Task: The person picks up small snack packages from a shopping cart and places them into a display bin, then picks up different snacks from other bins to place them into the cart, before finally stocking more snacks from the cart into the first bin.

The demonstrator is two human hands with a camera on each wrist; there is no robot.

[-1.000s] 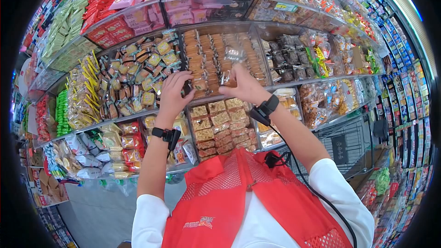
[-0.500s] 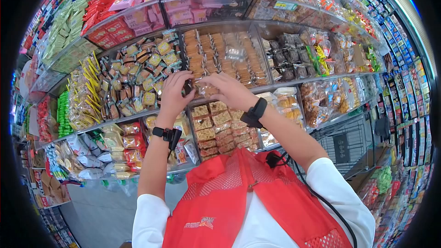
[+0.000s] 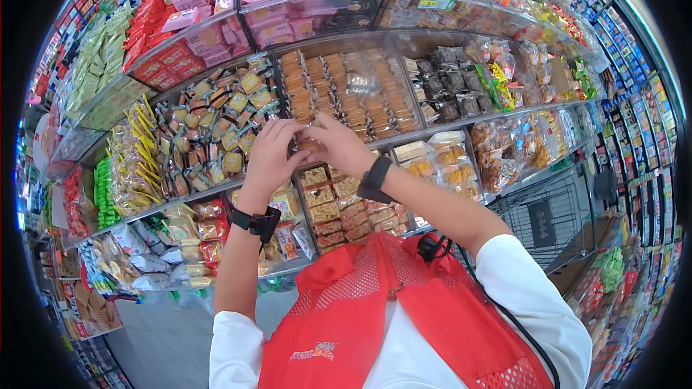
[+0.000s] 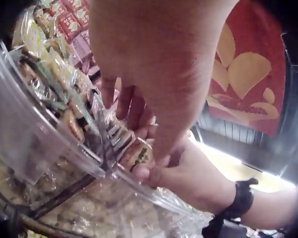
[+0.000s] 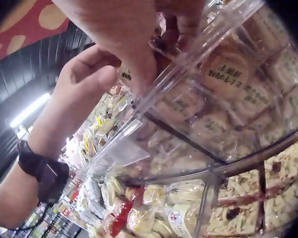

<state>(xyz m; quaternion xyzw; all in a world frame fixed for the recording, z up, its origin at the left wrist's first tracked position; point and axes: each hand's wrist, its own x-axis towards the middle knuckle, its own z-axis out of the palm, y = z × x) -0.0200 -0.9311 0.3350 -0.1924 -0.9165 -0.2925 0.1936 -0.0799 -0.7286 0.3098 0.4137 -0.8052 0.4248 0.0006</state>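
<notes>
In the head view both hands meet at the front left corner of a bin of wrapped biscuits (image 3: 375,112), stood in rows. My right hand (image 3: 339,145) reaches across to that corner. In the left wrist view its thumb and fingers pinch a wrapped biscuit (image 4: 140,154) with dark printing, just above the clear bin front (image 4: 134,186). My left hand (image 3: 272,153) rests over the divider at the same corner, thumb apart from its loosely bent fingers (image 4: 124,104). In the right wrist view the left thumb (image 5: 107,77) is close beside the packet. The right fingertips are partly hidden.
Left of the divider lies a bin of small square packets (image 3: 216,130). Nougat-like slabs (image 3: 321,205) fill the lower bin. Dark wrapped sweets (image 3: 461,86) are to the right, pink packets (image 3: 274,0) on the upper tier. A shopping cart (image 3: 540,220) stands at the right.
My right hand has moved left from the middle of the biscuit bin to its front left corner, beside my left hand. The left hand has barely moved. The head view has shifted slightly.
</notes>
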